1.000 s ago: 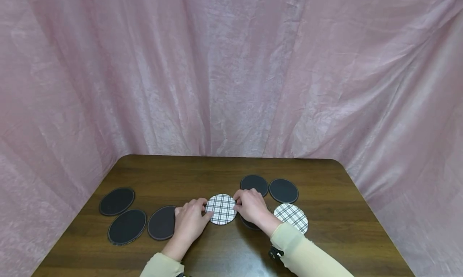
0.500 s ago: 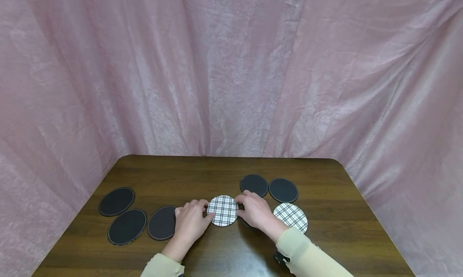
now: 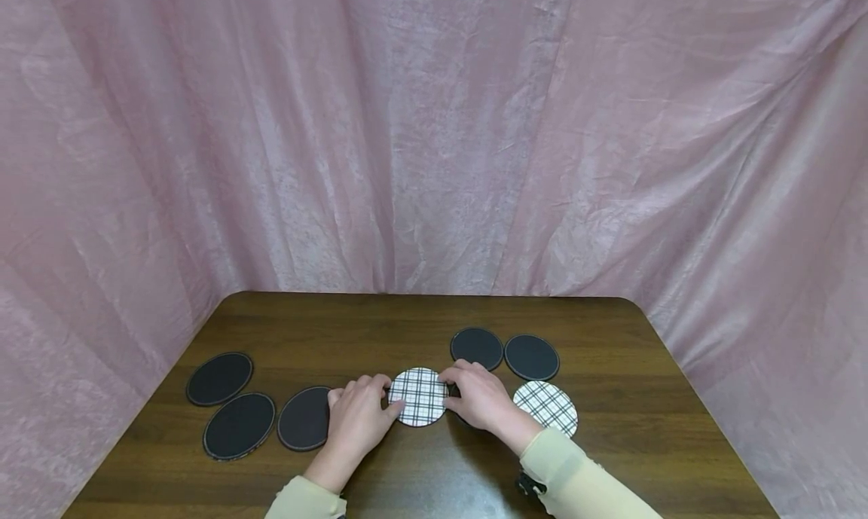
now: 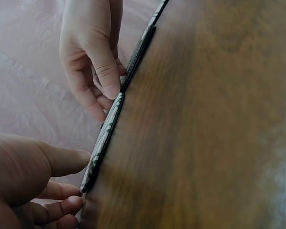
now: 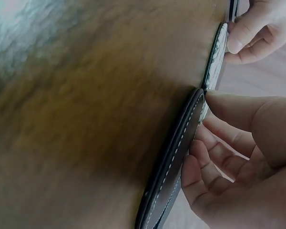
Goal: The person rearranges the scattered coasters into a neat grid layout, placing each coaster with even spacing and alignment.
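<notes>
A round plaid coaster (image 3: pixel 419 397), white with black lines, lies at mid-table between the two hands. My left hand (image 3: pixel 359 415) grips its left edge with thumb and forefinger. Opposite, my right hand (image 3: pixel 480 398) holds the right edge between thumb and forefinger. In the left wrist view the same plaid coaster (image 4: pixel 102 143) shows edge-on, low against the tabletop. A dark coaster with a stitched rim (image 5: pixel 169 164) sits beside it, mostly covered by my right hand in the head view. Another dark coaster (image 3: pixel 304 419) is partly behind my left hand.
Two black coasters (image 3: pixel 239 426) lie at the left of the brown wooden table (image 3: pixel 339 323). Beyond my right hand are two more dark coasters (image 3: pixel 532 357). A second plaid coaster (image 3: pixel 546 407) lies by my right wrist. Pink curtains (image 3: pixel 434 127) hang around the table.
The plaid coaster between my hands has shifted slightly right and toward me. My right hand has moved a little toward me with it; the left has barely moved.
</notes>
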Demonstrator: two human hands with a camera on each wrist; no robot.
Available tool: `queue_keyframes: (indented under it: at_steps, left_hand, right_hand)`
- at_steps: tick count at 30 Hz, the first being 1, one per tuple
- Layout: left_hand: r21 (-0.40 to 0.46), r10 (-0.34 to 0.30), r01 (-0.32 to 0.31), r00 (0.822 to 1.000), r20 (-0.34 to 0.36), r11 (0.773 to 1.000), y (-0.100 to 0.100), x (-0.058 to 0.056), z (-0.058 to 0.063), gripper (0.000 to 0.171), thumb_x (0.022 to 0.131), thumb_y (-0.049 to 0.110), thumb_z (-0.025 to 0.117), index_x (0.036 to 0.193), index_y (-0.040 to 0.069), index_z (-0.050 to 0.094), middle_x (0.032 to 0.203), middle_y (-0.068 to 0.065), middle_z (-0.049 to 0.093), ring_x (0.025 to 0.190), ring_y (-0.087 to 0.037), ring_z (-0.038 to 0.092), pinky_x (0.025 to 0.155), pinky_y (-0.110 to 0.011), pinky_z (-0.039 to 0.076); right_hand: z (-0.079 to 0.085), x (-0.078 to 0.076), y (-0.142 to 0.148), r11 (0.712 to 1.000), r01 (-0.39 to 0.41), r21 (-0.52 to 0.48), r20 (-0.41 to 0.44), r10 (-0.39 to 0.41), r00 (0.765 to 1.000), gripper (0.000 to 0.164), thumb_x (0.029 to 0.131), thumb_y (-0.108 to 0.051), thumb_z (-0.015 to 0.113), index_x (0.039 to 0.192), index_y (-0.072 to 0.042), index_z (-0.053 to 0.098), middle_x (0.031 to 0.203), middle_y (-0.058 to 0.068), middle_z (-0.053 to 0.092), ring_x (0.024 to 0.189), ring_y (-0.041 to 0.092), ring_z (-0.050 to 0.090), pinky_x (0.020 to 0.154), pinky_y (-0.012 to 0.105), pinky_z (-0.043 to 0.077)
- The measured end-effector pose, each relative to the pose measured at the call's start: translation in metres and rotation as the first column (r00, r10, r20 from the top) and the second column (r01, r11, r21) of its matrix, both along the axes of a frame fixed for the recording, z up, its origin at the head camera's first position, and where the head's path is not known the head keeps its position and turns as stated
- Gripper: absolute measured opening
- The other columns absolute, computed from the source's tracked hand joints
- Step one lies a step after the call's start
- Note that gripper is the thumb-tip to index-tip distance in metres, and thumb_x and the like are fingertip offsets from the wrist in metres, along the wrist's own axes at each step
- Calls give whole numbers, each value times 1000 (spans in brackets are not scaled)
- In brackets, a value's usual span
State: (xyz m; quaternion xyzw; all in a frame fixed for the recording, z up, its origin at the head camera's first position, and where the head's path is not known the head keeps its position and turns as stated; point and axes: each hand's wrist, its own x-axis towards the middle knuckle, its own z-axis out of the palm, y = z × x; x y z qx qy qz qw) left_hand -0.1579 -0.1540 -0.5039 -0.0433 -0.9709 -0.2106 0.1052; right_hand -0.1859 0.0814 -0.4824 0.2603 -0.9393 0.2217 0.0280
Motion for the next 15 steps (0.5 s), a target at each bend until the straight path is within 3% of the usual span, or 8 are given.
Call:
queue_keyframes:
  at_steps: [15]
  left_hand:
    - [-11,-4,4,1000,6,1000,1,1,1,42,88,37,95,116,9,80,100,-4,73,95,-31,69,90,-59,39]
  right_hand:
    - [0,0,-2,1000,6,-16,13,-6,1000,33,91,-11,92,121,-9,79,116,5,72,103,28,66,85,46,58]
